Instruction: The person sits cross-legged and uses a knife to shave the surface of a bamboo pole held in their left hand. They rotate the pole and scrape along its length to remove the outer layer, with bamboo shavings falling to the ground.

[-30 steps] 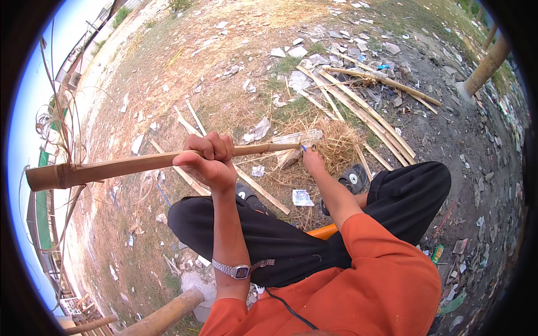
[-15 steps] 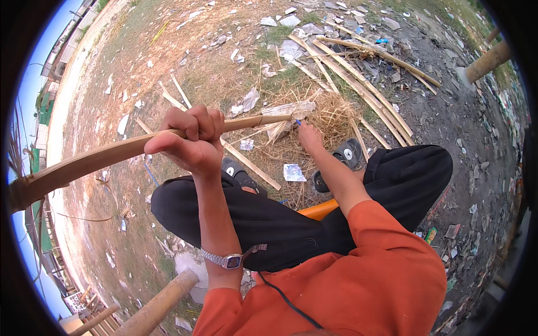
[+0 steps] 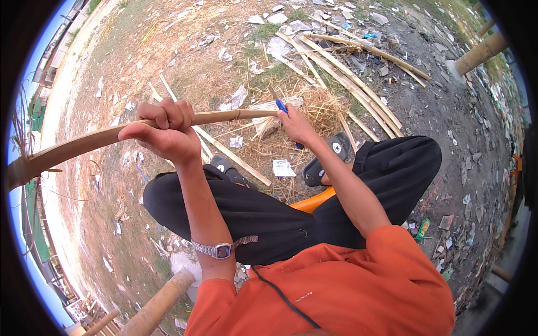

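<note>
A long bamboo strip point(image 3: 216, 117) runs from the left rim to the middle of the scene. My left hand point(image 3: 171, 126) is closed round it, thumb along its near side. At the strip's right end, my right hand point(image 3: 296, 124) grips a knife with a blue handle point(image 3: 282, 106). The knife's narrow blade point(image 3: 273, 92) points away from me, past the far side of the strip. Whether the blade touches the bamboo I cannot tell. Beneath and beyond this hand lies a heap of straw-coloured bamboo shavings point(image 3: 328, 113).
Several split bamboo strips point(image 3: 358, 84) lie on the ground at the far right, with others near my left foot. My sandalled feet point(image 3: 335, 148) are close to the shavings. Bamboo posts point(image 3: 481, 53) stand at far right and near left. Scattered litter covers the ground.
My right hand has shifted away from me and slightly left, and the knife's blade now shows beyond the strip. My left hand keeps its grip on the bamboo. The whole view has shifted slightly.
</note>
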### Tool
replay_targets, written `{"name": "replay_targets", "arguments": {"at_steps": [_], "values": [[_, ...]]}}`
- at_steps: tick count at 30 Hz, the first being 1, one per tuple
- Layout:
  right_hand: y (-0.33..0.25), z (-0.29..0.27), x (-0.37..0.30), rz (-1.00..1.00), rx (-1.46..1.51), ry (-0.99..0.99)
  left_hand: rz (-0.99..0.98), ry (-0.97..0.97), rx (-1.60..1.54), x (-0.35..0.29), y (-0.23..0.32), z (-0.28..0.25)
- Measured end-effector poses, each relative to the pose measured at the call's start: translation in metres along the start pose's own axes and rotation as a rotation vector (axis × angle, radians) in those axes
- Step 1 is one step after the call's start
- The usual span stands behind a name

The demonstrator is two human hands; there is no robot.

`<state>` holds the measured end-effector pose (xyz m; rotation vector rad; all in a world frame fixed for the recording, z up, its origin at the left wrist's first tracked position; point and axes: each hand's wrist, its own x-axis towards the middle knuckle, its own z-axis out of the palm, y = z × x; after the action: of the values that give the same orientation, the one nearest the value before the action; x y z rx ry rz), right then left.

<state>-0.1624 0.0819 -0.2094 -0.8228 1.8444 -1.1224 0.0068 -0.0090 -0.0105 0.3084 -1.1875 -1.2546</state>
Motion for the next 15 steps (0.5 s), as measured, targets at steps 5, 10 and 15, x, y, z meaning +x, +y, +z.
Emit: {"name": "replay_targets", "arguments": {"at_steps": [5,10,15], "values": [[-0.081,0.013,-0.078,-0.313,-0.15,0.062,0.011,-0.033,0.013,-0.012,0.006,0.012],[-0.056,0.036,-0.074,-0.236,-0.343,0.115,-0.023,0.025,0.042,-0.017,0.007,0.008],[-0.059,0.043,-0.072,-0.271,-0.371,0.152,-0.029,0.009,0.04,-0.023,0.01,0.006]]}}
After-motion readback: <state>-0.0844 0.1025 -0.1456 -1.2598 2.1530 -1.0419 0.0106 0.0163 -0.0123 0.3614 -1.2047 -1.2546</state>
